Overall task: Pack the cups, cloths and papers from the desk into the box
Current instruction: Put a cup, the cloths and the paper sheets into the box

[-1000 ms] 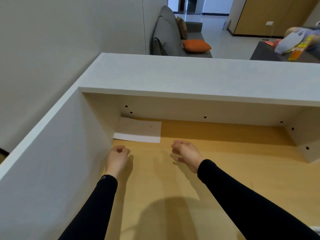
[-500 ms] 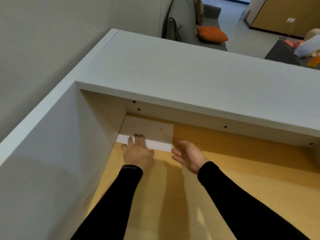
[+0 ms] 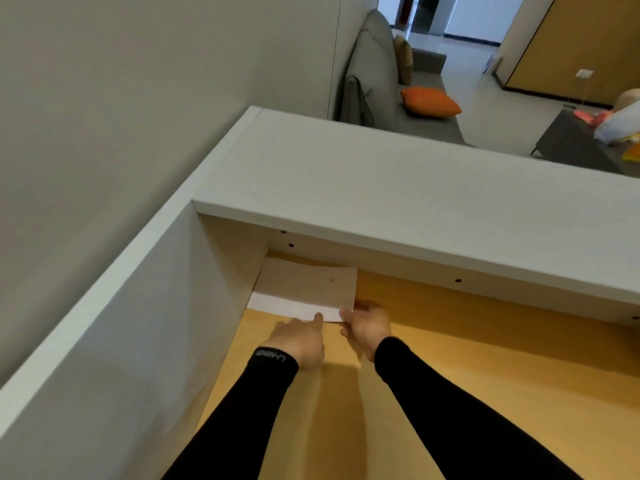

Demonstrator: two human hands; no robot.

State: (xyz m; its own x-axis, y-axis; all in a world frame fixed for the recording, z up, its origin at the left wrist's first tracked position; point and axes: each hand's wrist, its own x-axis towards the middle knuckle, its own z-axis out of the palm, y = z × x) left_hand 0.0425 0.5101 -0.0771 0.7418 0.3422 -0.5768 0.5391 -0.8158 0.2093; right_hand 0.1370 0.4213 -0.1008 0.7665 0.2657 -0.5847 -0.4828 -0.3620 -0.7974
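Observation:
A white sheet of paper (image 3: 304, 289) lies on the wooden desk (image 3: 450, 358), pushed into the far left corner under the white shelf. Its far half is in the shelf's shadow, and it bears a small red mark. My left hand (image 3: 298, 341) rests at the sheet's near edge with the index finger stretched out onto it. My right hand (image 3: 367, 323) pinches the sheet's near right corner between thumb and fingers. No cups, cloths or box are in view.
A white shelf top (image 3: 415, 202) overhangs the back of the desk, and a white side panel (image 3: 138, 341) closes its left. A grey wall stands to the left. Beyond are a grey sofa with an orange cushion (image 3: 429, 100) and a dark table with bags (image 3: 588, 143).
Both hands moved forward from mid-desk to the paper. The left hand shifted from flat on the sheet to one finger at its edge, and the right hand took hold of the corner.

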